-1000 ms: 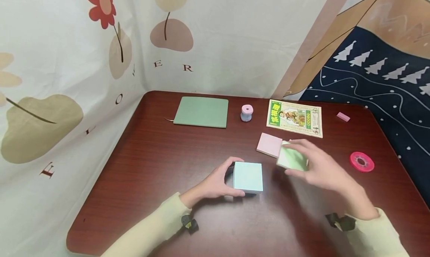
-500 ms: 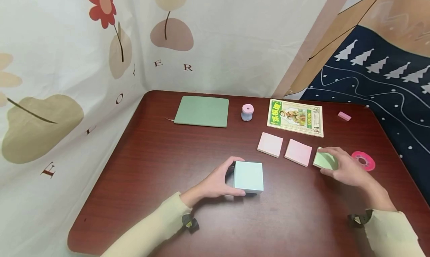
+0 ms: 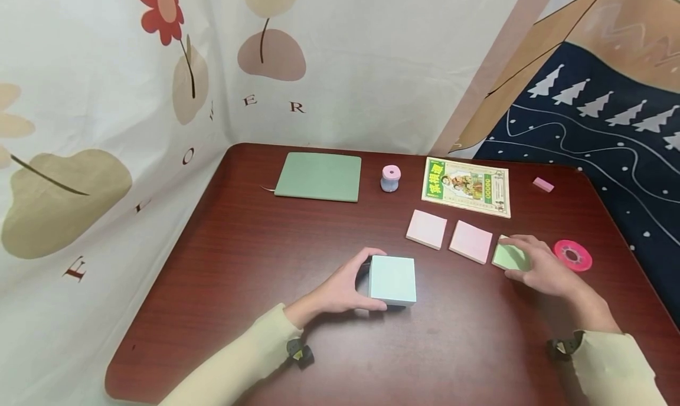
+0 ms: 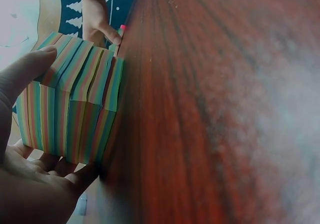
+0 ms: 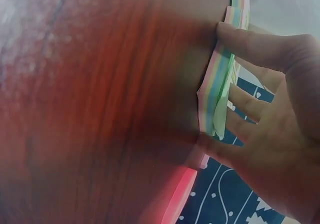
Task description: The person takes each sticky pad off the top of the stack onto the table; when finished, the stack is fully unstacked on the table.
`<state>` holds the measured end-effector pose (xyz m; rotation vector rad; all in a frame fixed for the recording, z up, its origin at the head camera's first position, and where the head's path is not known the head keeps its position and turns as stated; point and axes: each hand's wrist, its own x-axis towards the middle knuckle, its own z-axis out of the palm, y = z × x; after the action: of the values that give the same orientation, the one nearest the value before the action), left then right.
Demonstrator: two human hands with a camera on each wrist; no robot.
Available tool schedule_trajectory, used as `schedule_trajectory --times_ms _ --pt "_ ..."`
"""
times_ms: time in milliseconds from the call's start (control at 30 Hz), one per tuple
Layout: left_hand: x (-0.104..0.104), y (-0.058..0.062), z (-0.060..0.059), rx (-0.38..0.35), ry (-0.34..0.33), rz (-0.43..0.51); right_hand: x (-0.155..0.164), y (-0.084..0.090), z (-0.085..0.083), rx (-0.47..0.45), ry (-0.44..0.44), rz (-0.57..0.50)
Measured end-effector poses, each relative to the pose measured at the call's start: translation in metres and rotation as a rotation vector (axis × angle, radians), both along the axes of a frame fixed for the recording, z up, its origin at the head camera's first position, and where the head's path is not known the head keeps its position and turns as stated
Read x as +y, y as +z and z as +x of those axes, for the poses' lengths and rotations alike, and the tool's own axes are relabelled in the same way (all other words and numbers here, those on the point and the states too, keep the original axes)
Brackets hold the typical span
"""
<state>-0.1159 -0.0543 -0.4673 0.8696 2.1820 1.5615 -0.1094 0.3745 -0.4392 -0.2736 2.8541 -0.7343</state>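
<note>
Since half a second ago the right hand (image 3: 547, 267) has slid a touch toward the centre of the table (image 3: 255, 258), and the green pad of sticky notes (image 3: 509, 256) under it now lies flat, just right of the two pink pads (image 3: 470, 241); a second ago that hand was carrying the pad in the air above them. The left hand (image 3: 340, 289) and the thick block of notes (image 3: 392, 280) have not shifted.

In the head view, the green pad lies under the right fingertips, thumb at its near edge and fingers curled over the far edge, third in a row with the pink pads that runs left to right. It sits just beside the red tape roll (image 3: 572, 255), not touching. The left hand cups the block's left side, thumb in front, fingers behind. The right hand is by far the nearer to the green pad.

In the left wrist view, the block (image 4: 72, 102) shows rainbow-striped sides, thumb on its top edge, fingers curled beneath.

In the right wrist view, the thin pad (image 5: 216, 97) stands edge-on, pinched between thumb and spread fingers (image 5: 260, 49), flat against the table.
</note>
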Motion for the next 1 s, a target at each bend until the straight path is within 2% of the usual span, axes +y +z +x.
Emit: schedule_trajectory --times_ms 233,367,467,567,700,800,1000 --pt "0.0 0.001 0.0 0.005 -0.001 -0.004 -0.003 0.006 0.001 0.012 0.008 0.056" --pt "0.0 0.001 0.0 0.021 -0.001 -0.023 -0.015 0.022 0.002 0.068 0.027 0.067" --pt "-0.001 0.001 0.0 0.02 0.004 -0.035 -0.036 0.037 0.003 0.123 0.068 0.046" --pt "-0.001 0.001 0.0 0.01 0.007 -0.039 -0.064 0.045 0.005 0.204 0.143 0.005" --pt "-0.002 0.0 0.001 0.003 0.007 -0.065 -0.105 0.048 0.01 0.302 0.284 -0.029" --pt "-0.002 -0.001 0.0 0.012 0.006 -0.093 -0.134 0.048 0.015 0.314 0.397 -0.05" --pt "-0.002 0.0 -0.001 0.036 0.002 -0.136 -0.178 0.041 0.024 0.299 0.543 -0.102"
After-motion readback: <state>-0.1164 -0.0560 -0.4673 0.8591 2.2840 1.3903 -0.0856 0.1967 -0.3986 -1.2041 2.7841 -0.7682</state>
